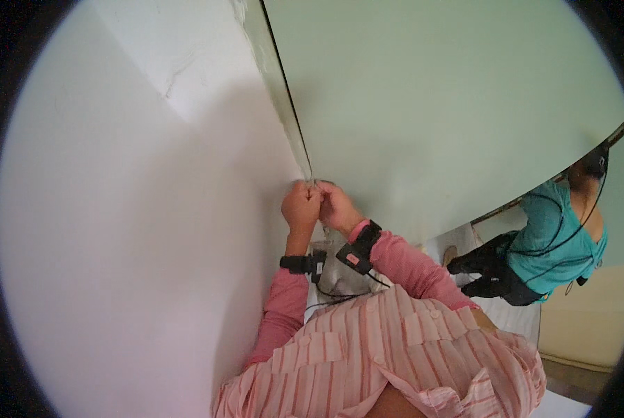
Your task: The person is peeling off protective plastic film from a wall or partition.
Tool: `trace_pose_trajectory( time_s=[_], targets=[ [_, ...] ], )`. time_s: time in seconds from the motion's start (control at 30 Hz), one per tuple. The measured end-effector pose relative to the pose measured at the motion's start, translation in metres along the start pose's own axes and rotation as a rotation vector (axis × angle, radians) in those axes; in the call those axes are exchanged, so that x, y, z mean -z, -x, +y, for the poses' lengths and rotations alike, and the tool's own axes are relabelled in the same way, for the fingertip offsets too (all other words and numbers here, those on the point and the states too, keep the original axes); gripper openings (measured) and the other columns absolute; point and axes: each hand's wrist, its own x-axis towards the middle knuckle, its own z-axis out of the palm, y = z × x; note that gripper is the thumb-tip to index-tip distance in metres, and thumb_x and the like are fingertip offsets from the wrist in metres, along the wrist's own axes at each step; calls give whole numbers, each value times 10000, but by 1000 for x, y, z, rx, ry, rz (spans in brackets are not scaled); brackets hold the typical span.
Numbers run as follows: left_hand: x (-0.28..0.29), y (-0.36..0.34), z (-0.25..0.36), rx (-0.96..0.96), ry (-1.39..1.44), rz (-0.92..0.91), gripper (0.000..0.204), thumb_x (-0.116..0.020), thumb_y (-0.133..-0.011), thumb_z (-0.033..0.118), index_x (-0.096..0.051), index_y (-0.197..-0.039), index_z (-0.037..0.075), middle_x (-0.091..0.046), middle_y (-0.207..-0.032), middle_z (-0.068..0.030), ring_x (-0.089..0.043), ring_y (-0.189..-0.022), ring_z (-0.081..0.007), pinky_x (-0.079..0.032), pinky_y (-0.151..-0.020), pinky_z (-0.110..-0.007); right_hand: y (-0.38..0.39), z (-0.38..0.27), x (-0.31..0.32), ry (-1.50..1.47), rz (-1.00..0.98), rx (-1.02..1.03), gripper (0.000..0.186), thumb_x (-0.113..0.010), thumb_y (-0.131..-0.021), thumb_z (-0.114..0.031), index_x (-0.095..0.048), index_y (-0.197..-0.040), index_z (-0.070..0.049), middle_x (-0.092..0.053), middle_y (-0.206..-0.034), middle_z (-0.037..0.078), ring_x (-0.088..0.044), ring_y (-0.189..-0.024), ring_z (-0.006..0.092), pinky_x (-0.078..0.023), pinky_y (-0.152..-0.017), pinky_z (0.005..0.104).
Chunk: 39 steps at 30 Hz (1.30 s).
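My left hand (301, 209) and my right hand (339, 207) meet side by side, close to where a dark gap (289, 94) runs down between a pale green panel (451, 90) and its narrow frame strip (270, 66). Fingers on both hands are curled in and pressed together at the fingertips. Whatever they pinch, if anything, is too small and too hidden to name. The left hand is nearest the white wall (137, 230); the right one is against the green panel's side.
Black wrist straps with small boxes (354, 258) and cables sit on both my wrists. On the right, past the panel's edge (514, 203), a person in a teal top (556, 237) stands with dark cables over the back. Rough plaster borders the frame strip.
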Motion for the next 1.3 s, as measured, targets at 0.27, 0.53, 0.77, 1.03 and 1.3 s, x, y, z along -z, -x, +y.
trace_pose_trajectory(
  time_s=[0.27, 0.53, 0.77, 1.03, 1.3],
  targets=[
    [-24, 4, -16, 132, -39, -22, 172, -580, -733, 229, -541, -697, 65, -570, -659, -139, -554, -609, -344, -425, -552, -434, -11, 0, 11, 113, -21, -35, 123, -458, -877, -132, -536, -909, -42, -571, -872, 22, -542, -815, 106, -456, -734, 260],
    [-66, -5, -24, 71, 40, 14, 210, -532, -793, 252, -592, -838, 55, -612, -775, -144, -588, -714, -327, -456, -629, -402, -44, -11, 71, 340, -147, 132, 166, -547, -780, -30, -537, -946, -30, -569, -869, 21, -529, -799, 111, -445, -724, 260],
    [-75, -39, 3, 134, 119, -65, 303, -509, -815, 275, -591, -918, 3, -612, -899, -160, -589, -783, -340, -458, -682, -413, -84, -25, 101, 611, 28, 161, 131, -555, -818, -241, -579, -754, -129, -525, -611, -56, -453, -490, 65, -352, -434, 232],
    [-58, -18, 12, 110, -100, -79, 245, -508, -808, 249, -583, -909, 39, -617, -850, -140, -589, -758, -328, -446, -641, -425, -56, -5, 84, 530, 167, 242, 161, -540, -818, -230, -552, -688, -135, -470, -578, -56, -395, -459, 66, -286, -403, 238],
    [-58, -19, 18, 157, -179, -119, 209, -523, -789, 207, -587, -881, 30, -616, -843, -147, -589, -762, -335, -443, -626, -436, -48, -8, 88, 998, 205, 379, 149, -606, -681, -130, -537, -764, -27, -496, -601, 53, -491, -564, 179, -389, -498, 330]
  ],
)
